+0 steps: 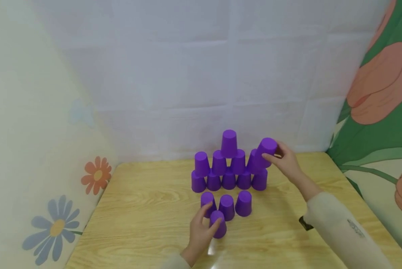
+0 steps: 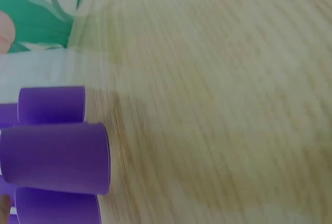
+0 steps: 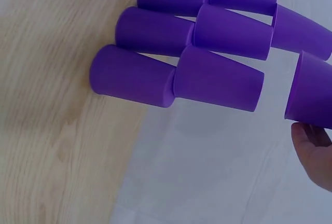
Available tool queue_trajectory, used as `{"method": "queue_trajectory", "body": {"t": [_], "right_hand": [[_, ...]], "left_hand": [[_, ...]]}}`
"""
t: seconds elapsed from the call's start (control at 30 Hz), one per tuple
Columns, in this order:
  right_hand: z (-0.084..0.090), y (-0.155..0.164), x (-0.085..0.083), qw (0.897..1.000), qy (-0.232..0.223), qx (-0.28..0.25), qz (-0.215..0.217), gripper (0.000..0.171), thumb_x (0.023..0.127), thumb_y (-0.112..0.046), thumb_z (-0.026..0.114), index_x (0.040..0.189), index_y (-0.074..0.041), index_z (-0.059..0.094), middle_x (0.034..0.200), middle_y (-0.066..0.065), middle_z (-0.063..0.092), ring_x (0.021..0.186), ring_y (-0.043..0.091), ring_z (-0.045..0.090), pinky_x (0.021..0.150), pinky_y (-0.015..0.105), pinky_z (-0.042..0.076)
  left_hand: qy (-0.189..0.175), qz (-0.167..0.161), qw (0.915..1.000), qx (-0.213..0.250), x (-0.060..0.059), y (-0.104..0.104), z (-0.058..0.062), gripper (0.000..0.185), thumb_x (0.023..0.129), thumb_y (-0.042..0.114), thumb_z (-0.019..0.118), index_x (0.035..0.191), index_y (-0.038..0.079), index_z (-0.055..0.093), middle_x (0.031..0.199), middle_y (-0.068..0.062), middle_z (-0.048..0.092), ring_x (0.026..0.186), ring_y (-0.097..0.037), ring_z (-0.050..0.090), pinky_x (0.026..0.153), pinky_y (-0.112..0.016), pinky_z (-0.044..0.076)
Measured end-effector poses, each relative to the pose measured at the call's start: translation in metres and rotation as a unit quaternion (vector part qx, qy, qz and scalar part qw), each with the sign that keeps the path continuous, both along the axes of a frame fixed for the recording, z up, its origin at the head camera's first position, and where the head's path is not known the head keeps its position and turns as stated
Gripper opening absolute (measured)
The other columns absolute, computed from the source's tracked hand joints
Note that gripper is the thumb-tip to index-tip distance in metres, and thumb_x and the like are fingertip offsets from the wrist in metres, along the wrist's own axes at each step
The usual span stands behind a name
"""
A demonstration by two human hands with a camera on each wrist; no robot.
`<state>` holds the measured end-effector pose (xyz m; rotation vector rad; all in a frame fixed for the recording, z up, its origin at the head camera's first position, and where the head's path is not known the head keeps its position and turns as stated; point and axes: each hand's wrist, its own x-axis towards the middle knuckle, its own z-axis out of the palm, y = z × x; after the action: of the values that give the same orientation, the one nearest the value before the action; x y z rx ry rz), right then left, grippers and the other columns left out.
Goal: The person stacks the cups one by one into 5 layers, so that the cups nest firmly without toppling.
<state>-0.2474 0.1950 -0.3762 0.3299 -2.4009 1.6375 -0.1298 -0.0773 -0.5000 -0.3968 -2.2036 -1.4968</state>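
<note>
A pyramid of upturned purple cups (image 1: 229,164) stands at the back of the wooden table (image 1: 137,209), with a single cup (image 1: 229,143) on top. My right hand (image 1: 275,154) grips a tilted purple cup (image 1: 265,150) at the pyramid's upper right; in the right wrist view this cup (image 3: 311,89) hangs above my fingers (image 3: 314,149). Three loose upturned cups (image 1: 226,206) stand in front of the pyramid. My left hand (image 1: 208,221) holds a fourth cup (image 1: 218,224) just in front of them. In the left wrist view, purple cups (image 2: 57,156) show blurred at the left.
A pale cloth wall (image 1: 187,74) rises close behind the pyramid. A flowered sheet (image 1: 379,112) hangs on the right and another with daisies (image 1: 56,224) on the left. Bare wood lies to the left and right of the cups.
</note>
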Motion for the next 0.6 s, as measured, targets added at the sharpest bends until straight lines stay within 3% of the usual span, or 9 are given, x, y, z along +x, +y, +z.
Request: {"method": "queue_trajectory", "body": {"t": [0.07,0.13,0.27,0.37,0.6], "right_hand": [[0.004,-0.002,-0.006,1.0,-0.003,-0.001,-0.005,0.052,0.086,-0.013,0.064,0.131,0.004,0.045,0.12,0.027,0.056,0.094,0.002,0.052,0.098,0.045,0.047],[0.006,-0.006,-0.012,1.0,-0.009,-0.01,-0.005,0.052,0.086,-0.013,0.064,0.131,0.004,0.046,0.12,0.027,0.056,0.099,0.013,0.055,0.1,0.044,0.046],[0.006,-0.013,-0.021,1.0,-0.022,-0.02,-0.004,0.053,0.086,-0.011,0.063,0.133,0.005,0.043,0.123,0.03,0.054,0.112,0.035,0.053,0.102,0.045,0.043],[0.005,-0.018,-0.026,0.999,-0.036,-0.024,-0.004,0.055,0.086,-0.012,0.063,0.134,0.005,0.041,0.125,0.03,0.052,0.116,0.04,0.05,0.103,0.046,0.041],[0.006,-0.029,-0.04,0.998,-0.056,-0.042,-0.002,0.058,0.086,-0.014,0.064,0.135,0.004,0.04,0.128,0.03,0.051,0.119,0.039,0.049,0.105,0.046,0.041]], "left_hand": [[0.052,0.015,0.9984,-0.017,0.001,0.002,-0.003,0.05,0.067,0.001,0.078,0.113,-0.005,0.059,0.101,-0.02,0.067,0.082,-0.026,0.063,0.076,-0.034,0.055],[0.064,0.015,0.9975,-0.026,0.001,0.004,-0.006,0.052,0.066,0.001,0.079,0.113,-0.005,0.058,0.102,-0.021,0.067,0.084,-0.028,0.063,0.077,-0.036,0.055],[-0.013,0.012,0.9998,-0.011,0.003,0.004,-0.011,0.053,0.069,0.006,0.079,0.115,-0.005,0.057,0.11,-0.021,0.065,0.095,-0.033,0.063,0.087,-0.041,0.053],[-0.062,0.015,0.998,-0.003,0.005,0.004,-0.012,0.052,0.07,0.008,0.078,0.116,-0.005,0.057,0.111,-0.02,0.065,0.1,-0.033,0.062,0.089,-0.043,0.052],[-0.075,0.026,0.9968,-0.009,0.005,0.005,-0.018,0.055,0.068,0.007,0.079,0.117,-0.003,0.056,0.111,-0.019,0.065,0.099,-0.028,0.062,0.087,-0.042,0.052]]}}
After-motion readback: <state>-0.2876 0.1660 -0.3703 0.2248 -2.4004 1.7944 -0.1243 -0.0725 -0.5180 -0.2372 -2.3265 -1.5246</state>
